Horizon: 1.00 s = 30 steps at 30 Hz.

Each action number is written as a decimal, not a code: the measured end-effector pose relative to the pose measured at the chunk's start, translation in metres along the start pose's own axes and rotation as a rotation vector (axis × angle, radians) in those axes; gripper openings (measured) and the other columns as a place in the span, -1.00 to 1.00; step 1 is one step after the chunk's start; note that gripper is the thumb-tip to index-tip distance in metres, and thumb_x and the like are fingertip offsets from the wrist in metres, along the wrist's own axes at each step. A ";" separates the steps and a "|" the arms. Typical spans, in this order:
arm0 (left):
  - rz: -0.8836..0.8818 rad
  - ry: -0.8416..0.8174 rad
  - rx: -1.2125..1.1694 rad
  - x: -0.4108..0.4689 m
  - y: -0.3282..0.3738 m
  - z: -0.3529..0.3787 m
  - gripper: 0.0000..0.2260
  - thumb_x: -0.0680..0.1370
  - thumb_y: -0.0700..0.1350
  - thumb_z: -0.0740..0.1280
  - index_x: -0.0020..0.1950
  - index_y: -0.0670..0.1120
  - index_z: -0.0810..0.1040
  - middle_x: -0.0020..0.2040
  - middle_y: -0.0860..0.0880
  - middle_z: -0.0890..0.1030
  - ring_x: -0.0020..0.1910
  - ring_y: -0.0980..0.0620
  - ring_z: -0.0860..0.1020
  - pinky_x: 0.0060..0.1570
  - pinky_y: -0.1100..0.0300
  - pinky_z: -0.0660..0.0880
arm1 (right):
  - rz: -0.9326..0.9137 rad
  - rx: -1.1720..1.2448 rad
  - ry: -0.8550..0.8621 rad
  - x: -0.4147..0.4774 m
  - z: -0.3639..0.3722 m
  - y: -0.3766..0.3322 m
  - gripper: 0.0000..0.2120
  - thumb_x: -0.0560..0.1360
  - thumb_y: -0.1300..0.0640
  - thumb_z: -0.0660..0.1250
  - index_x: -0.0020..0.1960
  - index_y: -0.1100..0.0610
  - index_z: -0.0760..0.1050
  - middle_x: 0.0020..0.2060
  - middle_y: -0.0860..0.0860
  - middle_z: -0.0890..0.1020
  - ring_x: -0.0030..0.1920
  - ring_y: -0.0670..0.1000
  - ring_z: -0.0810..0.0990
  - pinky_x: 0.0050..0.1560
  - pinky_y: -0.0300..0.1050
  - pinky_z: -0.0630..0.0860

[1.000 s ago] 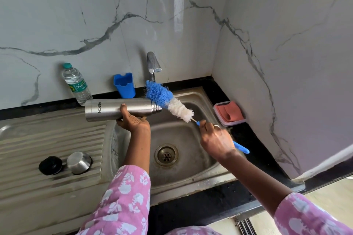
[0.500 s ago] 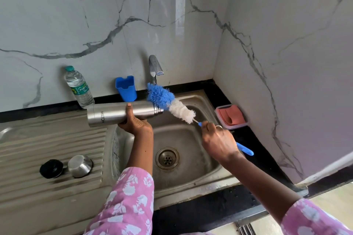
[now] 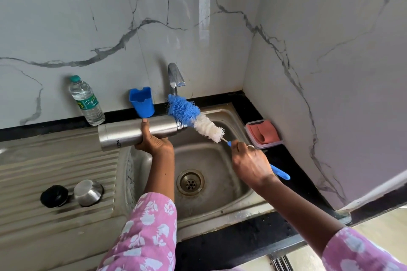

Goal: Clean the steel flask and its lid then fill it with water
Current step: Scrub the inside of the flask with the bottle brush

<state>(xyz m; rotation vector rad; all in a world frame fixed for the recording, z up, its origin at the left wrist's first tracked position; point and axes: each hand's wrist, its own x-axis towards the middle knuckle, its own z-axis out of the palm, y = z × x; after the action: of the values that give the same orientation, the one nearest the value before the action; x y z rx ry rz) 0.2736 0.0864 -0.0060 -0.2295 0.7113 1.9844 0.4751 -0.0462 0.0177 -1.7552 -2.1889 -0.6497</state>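
Note:
My left hand (image 3: pixel 154 141) grips the steel flask (image 3: pixel 132 133) lying sideways over the sink's left rim, its mouth pointing right. My right hand (image 3: pixel 251 163) is closed on the blue handle of a bottle brush (image 3: pixel 198 122). The brush's blue and white bristles lie just outside the flask's mouth, the blue tip beside and above it. The steel lid cup (image 3: pixel 88 192) and a black stopper (image 3: pixel 54 196) rest on the ridged drainboard at the left.
The tap (image 3: pixel 175 78) stands behind the sink basin (image 3: pixel 220 185), no water running. A blue holder (image 3: pixel 142 102) and a plastic water bottle (image 3: pixel 87 100) stand against the back wall. A pink sponge in a tray (image 3: pixel 263 134) lies on the black counter at right.
The flask and brush stay nearly the same relative to each other; the flask has tilted slightly and the view has shifted a little. The bristles remain outside the mouth.

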 end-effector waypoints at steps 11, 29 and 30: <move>0.032 0.002 -0.016 0.001 0.001 0.003 -0.46 0.35 -0.18 0.51 0.24 0.02 0.35 0.17 -0.05 0.58 0.10 -0.09 0.60 0.14 -0.23 0.49 | -0.066 -0.034 0.058 -0.008 -0.005 0.013 -0.61 0.34 0.35 -0.02 -0.13 0.37 0.58 -0.49 0.10 0.48 -0.63 0.06 0.45 -0.70 -0.21 0.29; -0.126 -0.197 0.129 -0.002 0.008 -0.011 -0.50 0.47 0.06 0.33 0.37 -0.09 0.40 0.14 -0.14 0.57 0.11 -0.13 0.57 0.25 -0.15 0.44 | -0.052 0.059 0.004 -0.005 -0.002 0.037 -0.89 0.28 0.19 0.25 -0.40 0.14 0.51 -0.58 0.04 0.50 -0.66 0.08 0.48 -0.69 -0.27 0.25; -0.131 -0.226 0.143 -0.003 0.010 -0.011 -0.45 0.42 0.07 0.36 0.37 -0.09 0.40 0.12 -0.13 0.57 0.10 -0.13 0.56 0.22 -0.15 0.46 | -0.044 0.047 0.003 -0.007 0.003 0.038 -0.91 0.24 0.19 0.27 -0.41 0.13 0.51 -0.59 0.04 0.50 -0.66 0.08 0.48 -0.69 -0.28 0.25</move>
<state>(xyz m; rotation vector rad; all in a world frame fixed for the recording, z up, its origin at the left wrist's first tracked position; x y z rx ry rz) 0.2650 0.0749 -0.0095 0.0334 0.6701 1.7915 0.5135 -0.0442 0.0191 -1.6864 -2.2285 -0.6049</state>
